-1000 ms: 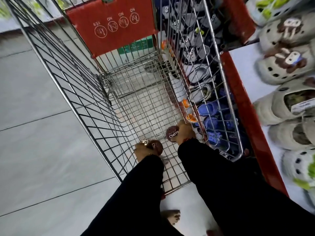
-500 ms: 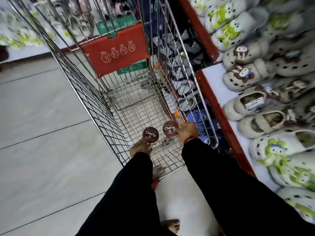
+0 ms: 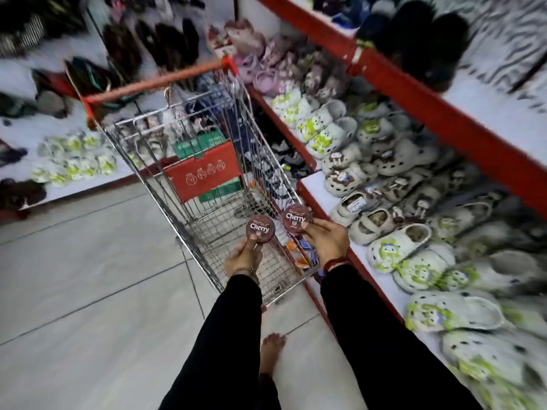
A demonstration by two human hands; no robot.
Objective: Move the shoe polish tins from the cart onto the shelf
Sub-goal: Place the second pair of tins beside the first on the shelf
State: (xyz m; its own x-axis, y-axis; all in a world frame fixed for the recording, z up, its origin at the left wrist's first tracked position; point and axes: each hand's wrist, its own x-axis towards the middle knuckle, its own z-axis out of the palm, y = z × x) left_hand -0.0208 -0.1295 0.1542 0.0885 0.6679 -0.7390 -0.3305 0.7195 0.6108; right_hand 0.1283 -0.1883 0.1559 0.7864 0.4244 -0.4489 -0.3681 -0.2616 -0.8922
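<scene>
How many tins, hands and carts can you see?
Tins: 2, one in the left hand at, one in the right hand at
Hands: 2
Carts: 1
Total: 5

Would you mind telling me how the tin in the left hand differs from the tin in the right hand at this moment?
The left tin sits lower in the picture and further from the shelf; the right tin is higher and nearer it. The left hand pinches its tin from below, while the right hand grips its tin at the lower right edge. Both are round, dark brown, marked "Cherry", lids facing the camera, held above the cart.
</scene>
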